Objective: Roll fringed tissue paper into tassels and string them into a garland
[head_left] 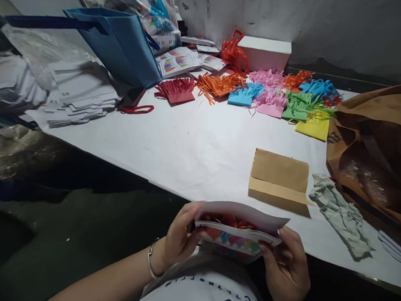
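Note:
Both my hands hold a folded white card packet (242, 217) near my lap, at the table's front edge. Coloured fringed paper shows inside its open mouth and through its printed front. My left hand (179, 237), with a bracelet on the wrist, grips the packet's left end. My right hand (285, 264) pinches its lower right corner. A folded brown paper envelope (278, 174) lies on the white table (194, 146) just beyond the packet.
Piles of fringed coloured paper (271, 95) lie along the table's far side by a white box (264, 51). A blue bag (124, 43) and stacked white cards (80, 97) stand far left. A brown paper bag (371, 149) and a grey rag (341, 213) lie at the right.

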`<state>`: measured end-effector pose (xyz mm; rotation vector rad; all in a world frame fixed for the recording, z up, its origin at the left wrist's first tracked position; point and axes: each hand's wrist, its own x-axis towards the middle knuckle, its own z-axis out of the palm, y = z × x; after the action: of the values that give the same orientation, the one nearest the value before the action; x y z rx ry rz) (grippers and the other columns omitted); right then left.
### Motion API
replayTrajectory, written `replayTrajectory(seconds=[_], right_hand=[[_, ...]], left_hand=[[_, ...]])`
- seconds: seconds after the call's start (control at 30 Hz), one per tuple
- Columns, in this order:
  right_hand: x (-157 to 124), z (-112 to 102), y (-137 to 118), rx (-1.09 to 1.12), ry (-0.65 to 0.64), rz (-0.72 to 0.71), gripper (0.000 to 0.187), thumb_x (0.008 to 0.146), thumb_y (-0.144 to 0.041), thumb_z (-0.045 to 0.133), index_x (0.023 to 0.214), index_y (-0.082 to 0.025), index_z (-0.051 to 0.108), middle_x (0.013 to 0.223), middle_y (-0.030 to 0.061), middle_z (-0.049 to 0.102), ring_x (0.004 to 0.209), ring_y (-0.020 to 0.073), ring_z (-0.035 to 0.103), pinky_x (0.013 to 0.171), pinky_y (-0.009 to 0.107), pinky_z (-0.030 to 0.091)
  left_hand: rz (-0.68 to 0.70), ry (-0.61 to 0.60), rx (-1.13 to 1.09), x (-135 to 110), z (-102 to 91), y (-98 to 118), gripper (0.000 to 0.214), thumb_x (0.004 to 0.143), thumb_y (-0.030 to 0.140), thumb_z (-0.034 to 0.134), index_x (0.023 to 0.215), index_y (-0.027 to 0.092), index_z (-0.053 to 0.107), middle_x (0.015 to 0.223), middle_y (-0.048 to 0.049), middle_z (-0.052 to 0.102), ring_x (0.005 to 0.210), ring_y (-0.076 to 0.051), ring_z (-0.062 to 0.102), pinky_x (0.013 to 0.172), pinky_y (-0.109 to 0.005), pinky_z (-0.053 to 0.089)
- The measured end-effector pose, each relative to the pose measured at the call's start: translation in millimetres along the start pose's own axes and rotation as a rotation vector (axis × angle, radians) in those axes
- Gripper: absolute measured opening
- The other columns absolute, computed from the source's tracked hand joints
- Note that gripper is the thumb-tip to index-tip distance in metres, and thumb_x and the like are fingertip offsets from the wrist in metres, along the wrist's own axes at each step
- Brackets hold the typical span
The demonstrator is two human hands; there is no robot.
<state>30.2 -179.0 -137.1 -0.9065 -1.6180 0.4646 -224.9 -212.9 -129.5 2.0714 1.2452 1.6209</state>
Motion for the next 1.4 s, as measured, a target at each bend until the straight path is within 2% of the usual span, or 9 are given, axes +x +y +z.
replayTrajectory(seconds=[0.13, 0.33, 0.5, 0.63, 0.77, 0.9, 1.07, 1.27, 1.4], right_hand=[[0.8, -19.0, 1.7, -0.011, -0.051, -0.016, 0.048, 0.084, -0.009, 0.071, 0.129, -0.024, 0.062, 0.110, 0.0094, 0.066, 0.097, 0.0208, 0.066, 0.069, 0.030, 0.061], [9.3, -45.9, -4.5, -0.121, -0.179, -0.086, 0.032, 0.084, -0.015, 0.074, 0.114, -0.020, 0.067, 0.103, 0.0088, 0.068, 0.092, 0.0203, 0.067, 0.067, 0.027, 0.058], [32.6, -27.7, -19.5, 0.226, -0.014, 0.360, 0.023, 0.082, -0.011, 0.072, 0.094, -0.025, 0.058, 0.094, 0.0026, 0.061, 0.085, 0.0151, 0.063, 0.070, 0.024, 0.054], [46.4, -17.4, -18.6, 0.564, -0.256, 0.560, 0.033, 0.086, -0.018, 0.069, 0.115, -0.028, 0.060, 0.077, -0.0025, 0.052, 0.071, 0.0137, 0.055, 0.060, 0.024, 0.048], [51.8, -15.2, -12.0, 0.532, -0.325, 0.376, 0.022, 0.087, -0.012, 0.065, 0.099, -0.027, 0.075, 0.083, 0.0011, 0.052, 0.077, 0.0148, 0.055, 0.062, 0.028, 0.046], [55.8, -14.5, -7.9, 0.376, -0.248, 0.144, 0.036, 0.085, -0.001, 0.061, 0.099, -0.031, 0.076, 0.098, 0.0028, 0.061, 0.092, 0.0185, 0.062, 0.074, 0.034, 0.053], [62.5, -21.7, -1.9, 0.078, -0.329, -0.311, 0.037, 0.087, 0.001, 0.060, 0.115, -0.021, 0.071, 0.108, 0.0069, 0.074, 0.104, 0.0246, 0.068, 0.091, 0.050, 0.056], [66.1, -34.4, -4.5, -0.281, -0.407, -0.656, 0.030, 0.089, 0.005, 0.054, 0.115, -0.001, 0.068, 0.131, 0.0221, 0.064, 0.122, 0.0325, 0.063, 0.097, 0.051, 0.057], [72.7, -36.6, -3.1, -0.320, -0.433, -0.708, 0.030, 0.090, 0.002, 0.052, 0.115, -0.003, 0.067, 0.134, 0.0224, 0.061, 0.124, 0.0320, 0.061, 0.097, 0.049, 0.059]], left_hand=[[0.121, -0.117, 0.122, 33.3, -14.3, 4.0, 0.043, 0.099, 0.014, 0.048, 0.142, 0.018, 0.049, 0.119, -0.0144, 0.064, 0.106, -0.019, 0.066, 0.085, -0.028, 0.061], [-0.006, -0.425, 0.030, 84.2, -24.8, 13.8, 0.011, 0.094, 0.015, 0.061, 0.105, 0.016, 0.061, 0.098, -0.0105, 0.067, 0.084, -0.017, 0.066, 0.069, -0.025, 0.057], [-0.182, -0.373, -0.296, 90.6, -14.2, 26.7, 0.033, 0.090, 0.002, 0.054, 0.118, 0.020, 0.053, 0.098, -0.0072, 0.065, 0.088, -0.016, 0.065, 0.074, -0.025, 0.057], [-0.270, -0.389, -0.455, 89.3, 1.4, 25.9, 0.053, 0.087, 0.003, 0.057, 0.135, 0.024, 0.051, 0.088, -0.0027, 0.060, 0.074, -0.013, 0.062, 0.065, -0.022, 0.056], [-0.093, -0.415, -0.412, 90.6, 9.9, 19.3, 0.034, 0.089, 0.004, 0.055, 0.114, 0.022, 0.071, 0.087, -0.0053, 0.059, 0.066, -0.010, 0.060, 0.055, -0.018, 0.053], [0.046, -0.361, -0.386, 91.3, 7.9, 13.3, 0.034, 0.097, 0.012, 0.047, 0.117, 0.022, 0.072, 0.109, -0.0143, 0.067, 0.099, -0.021, 0.069, 0.076, -0.030, 0.063], [-0.062, -0.625, -0.416, 103.7, -4.3, 18.6, 0.026, 0.096, 0.024, 0.058, 0.119, 0.018, 0.069, 0.136, -0.0203, 0.061, 0.110, -0.028, 0.070, 0.087, -0.034, 0.062], [-0.013, -0.569, -0.286, 106.5, -0.4, 21.5, 0.038, 0.092, 0.010, 0.060, 0.129, 0.016, 0.059, 0.104, -0.0132, 0.075, 0.095, -0.020, 0.073, 0.081, -0.026, 0.059], [-0.008, -0.547, -0.269, 101.8, 2.2, 17.0, 0.034, 0.095, 0.014, 0.058, 0.129, 0.018, 0.059, 0.103, -0.0126, 0.075, 0.092, -0.019, 0.073, 0.078, -0.025, 0.059]])
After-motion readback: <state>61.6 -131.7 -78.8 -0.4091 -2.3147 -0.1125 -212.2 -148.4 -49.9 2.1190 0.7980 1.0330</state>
